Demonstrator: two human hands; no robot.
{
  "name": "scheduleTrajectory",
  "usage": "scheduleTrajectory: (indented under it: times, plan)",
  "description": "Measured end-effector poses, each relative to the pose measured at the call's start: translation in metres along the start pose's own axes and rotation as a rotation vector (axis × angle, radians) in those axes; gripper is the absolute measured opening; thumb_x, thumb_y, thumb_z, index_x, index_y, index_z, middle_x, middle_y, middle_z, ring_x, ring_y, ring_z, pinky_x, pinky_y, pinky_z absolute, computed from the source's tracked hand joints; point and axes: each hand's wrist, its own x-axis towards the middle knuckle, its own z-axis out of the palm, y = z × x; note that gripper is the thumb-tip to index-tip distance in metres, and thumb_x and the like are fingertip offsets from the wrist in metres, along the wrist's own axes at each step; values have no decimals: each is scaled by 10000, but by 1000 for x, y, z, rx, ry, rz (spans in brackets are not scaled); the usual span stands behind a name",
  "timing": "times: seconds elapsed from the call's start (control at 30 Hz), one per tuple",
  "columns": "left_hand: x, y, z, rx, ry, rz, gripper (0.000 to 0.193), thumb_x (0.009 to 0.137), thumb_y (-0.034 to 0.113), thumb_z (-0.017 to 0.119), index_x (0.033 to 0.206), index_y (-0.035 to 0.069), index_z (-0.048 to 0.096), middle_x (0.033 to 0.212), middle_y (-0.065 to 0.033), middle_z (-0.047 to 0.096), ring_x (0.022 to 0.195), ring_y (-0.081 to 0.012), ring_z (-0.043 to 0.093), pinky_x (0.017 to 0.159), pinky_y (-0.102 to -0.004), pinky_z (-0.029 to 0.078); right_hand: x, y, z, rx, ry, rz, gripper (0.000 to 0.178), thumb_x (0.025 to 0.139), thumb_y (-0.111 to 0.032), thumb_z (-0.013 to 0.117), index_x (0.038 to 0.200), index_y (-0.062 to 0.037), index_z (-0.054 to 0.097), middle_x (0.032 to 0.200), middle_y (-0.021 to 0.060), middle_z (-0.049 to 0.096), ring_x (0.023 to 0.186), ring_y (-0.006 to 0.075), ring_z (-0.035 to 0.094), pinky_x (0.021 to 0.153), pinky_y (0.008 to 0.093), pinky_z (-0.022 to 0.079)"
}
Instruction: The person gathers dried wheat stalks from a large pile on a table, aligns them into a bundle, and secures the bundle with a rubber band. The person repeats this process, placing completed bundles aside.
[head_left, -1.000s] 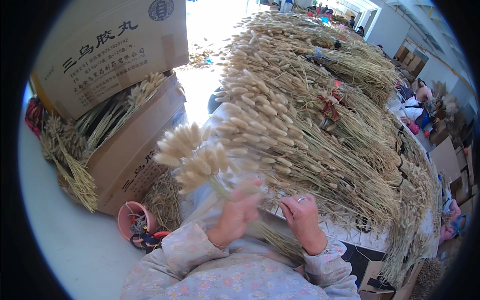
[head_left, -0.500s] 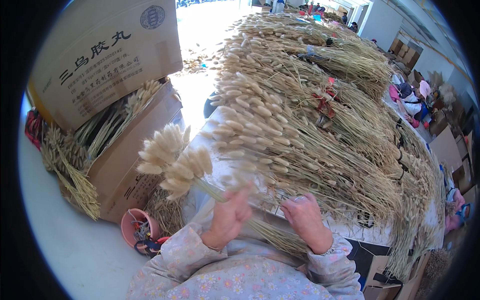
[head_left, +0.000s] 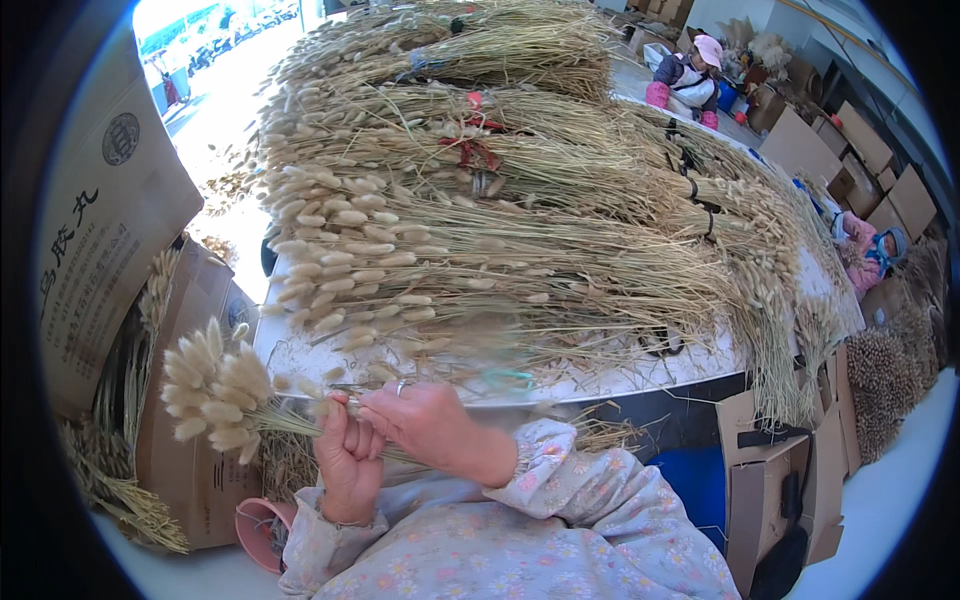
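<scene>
My left hand (head_left: 348, 460) is closed around the stems of a bunch of dried bunny tail grass (head_left: 222, 392), its fluffy cream heads fanning out to the left. Reaching across to it, my right hand (head_left: 432, 422) has its fingers drawn together right beside the left fingers and wears a ring. Something thin shows near its fingertips, too small to name. Behind both hands, a large pile of dried grass (head_left: 480, 245) covers the white table (head_left: 690, 362), heads to the left and stems to the right.
At the left stand an open cardboard carton (head_left: 195, 400) holding more grass and a pink bucket (head_left: 262, 535). Open boxes (head_left: 785, 470) and a blue container (head_left: 695, 485) are low at the right. Two people work beyond the table, one in a pink cap (head_left: 707, 50).
My right hand has crossed leftward to meet my left hand. The bunch stays in my left hand. The view has turned right, so the table shows farther left.
</scene>
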Motion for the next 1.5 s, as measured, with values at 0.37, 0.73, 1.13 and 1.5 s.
scheduleTrajectory:
  times: [0.37,0.73,1.13,1.5]
  plan:
    - [4,4,-2,-63,158,13,228,963,280,537,1086,88,544,511,80,184,416,-42,175,410,-227,214,-11,12,-11,-73,59,41,82,848,-151,631,888,-82,614,748,81,607,555,226,596,471,333,464]
    - [-5,7,32,100,67,-163,226,950,248,557,1082,66,570,509,68,235,423,-63,210,446,-251,244,-5,-2,-19,58,-96,117,106,911,-121,564,869,-44,625,710,89,624,568,220,622,488,318,470]
    - [1,15,16,-58,103,-91,193,965,268,533,1016,87,577,511,75,212,430,-62,190,458,-249,230,-38,40,-62,-354,-187,218,81,889,-132,589,891,-60,627,629,92,595,540,291,594,514,376,472]
    - [-3,4,28,15,-48,-217,194,953,214,559,1051,49,585,514,70,277,445,-60,239,465,-253,229,-6,15,-72,-287,-200,-39,270,802,-100,650,1055,-34,583,943,144,624,871,322,594,760,416,461]
